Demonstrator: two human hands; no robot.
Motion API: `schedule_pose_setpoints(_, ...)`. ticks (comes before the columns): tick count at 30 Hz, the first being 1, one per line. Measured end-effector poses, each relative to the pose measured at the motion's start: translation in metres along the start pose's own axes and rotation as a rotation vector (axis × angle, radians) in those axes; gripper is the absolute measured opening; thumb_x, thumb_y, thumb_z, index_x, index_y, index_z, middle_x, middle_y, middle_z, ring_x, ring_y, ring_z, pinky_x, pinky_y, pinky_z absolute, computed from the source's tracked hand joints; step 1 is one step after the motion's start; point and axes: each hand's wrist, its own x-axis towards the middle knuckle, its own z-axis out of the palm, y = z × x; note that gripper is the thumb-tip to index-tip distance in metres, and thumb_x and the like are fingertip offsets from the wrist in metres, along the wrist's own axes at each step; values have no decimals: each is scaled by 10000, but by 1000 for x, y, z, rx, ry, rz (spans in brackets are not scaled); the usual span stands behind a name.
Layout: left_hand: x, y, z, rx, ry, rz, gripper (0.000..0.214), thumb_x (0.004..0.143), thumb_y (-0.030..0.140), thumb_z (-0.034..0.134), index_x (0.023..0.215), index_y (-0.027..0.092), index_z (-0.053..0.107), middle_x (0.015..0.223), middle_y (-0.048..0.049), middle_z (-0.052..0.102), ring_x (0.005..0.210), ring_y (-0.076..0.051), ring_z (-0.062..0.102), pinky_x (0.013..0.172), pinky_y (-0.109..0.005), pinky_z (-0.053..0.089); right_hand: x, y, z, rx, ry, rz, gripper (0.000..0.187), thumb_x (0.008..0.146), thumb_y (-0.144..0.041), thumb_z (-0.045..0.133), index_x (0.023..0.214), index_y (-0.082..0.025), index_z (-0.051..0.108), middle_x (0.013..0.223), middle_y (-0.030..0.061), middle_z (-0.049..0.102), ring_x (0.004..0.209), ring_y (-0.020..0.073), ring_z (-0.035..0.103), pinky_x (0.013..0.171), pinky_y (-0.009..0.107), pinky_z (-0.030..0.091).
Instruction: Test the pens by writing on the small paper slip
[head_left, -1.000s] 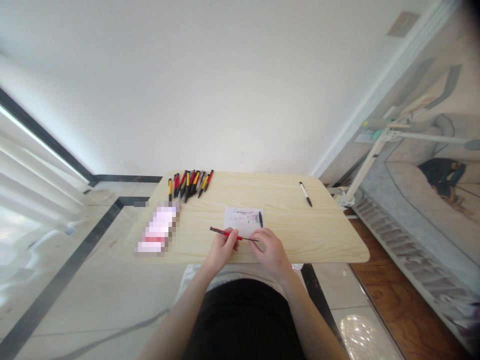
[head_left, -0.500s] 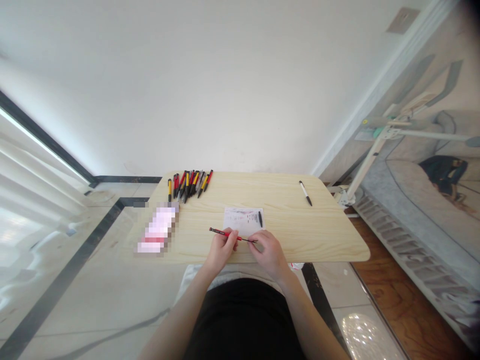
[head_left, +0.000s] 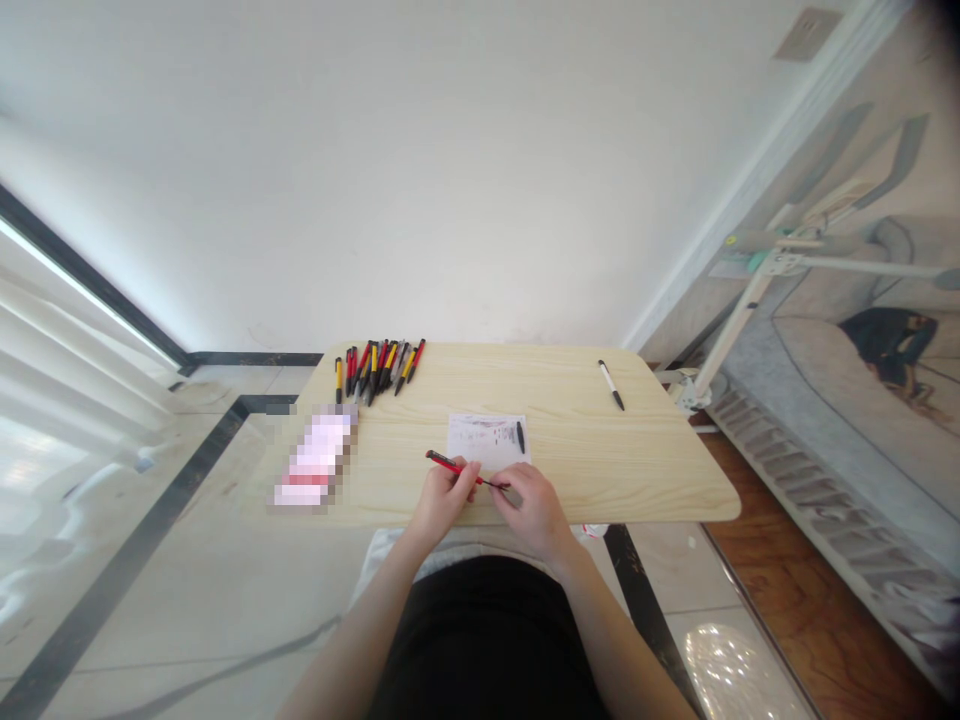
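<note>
My left hand (head_left: 450,492) is closed round the red barrel of a ballpoint pen (head_left: 442,461), whose black clicker end points up and to the left. From the barrel's other end sticks out a thin dark refill (head_left: 489,484). My right hand (head_left: 531,502) pinches the refill near its tip; a small part at the fingertips is too fine to make out. Just beyond my hands a printed paper (head_left: 472,445) lies on the table. On its right side rests a black pen grip (head_left: 520,437), apart from the pen.
Several red, yellow, black and grey pens (head_left: 379,370) lie bunched at the table's back left. A blurred-out, phone-like rectangle (head_left: 315,460) is at the left edge. One white-and-black pen (head_left: 611,386) lies back right on the wooden table (head_left: 645,460).
The pen tilts more steeply, and its clicker end has shifted slightly right. My right hand has moved a little left, closer to the barrel, so less of the refill shows.
</note>
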Motion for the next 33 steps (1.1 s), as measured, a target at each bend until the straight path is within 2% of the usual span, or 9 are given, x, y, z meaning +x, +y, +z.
schedule_pose_setpoints(9,2,-5,0,-123,17,22,371,821,416,430,572,157,522,496,14,491,469,-105,473,496,-232,379,2,-4,1,18,-15,3,113,768,-145,526,796,-214,611,725,24,610,727,170,553,675,302,441)
schedule_pose_setpoints(33,3,-2,0,-158,31,-11,387,821,428,423,563,151,505,484,15,496,451,-102,478,492,-232,390,0,-7,7,46,-28,37,132,802,-153,496,844,-201,611,754,36,607,742,168,538,685,297,421)
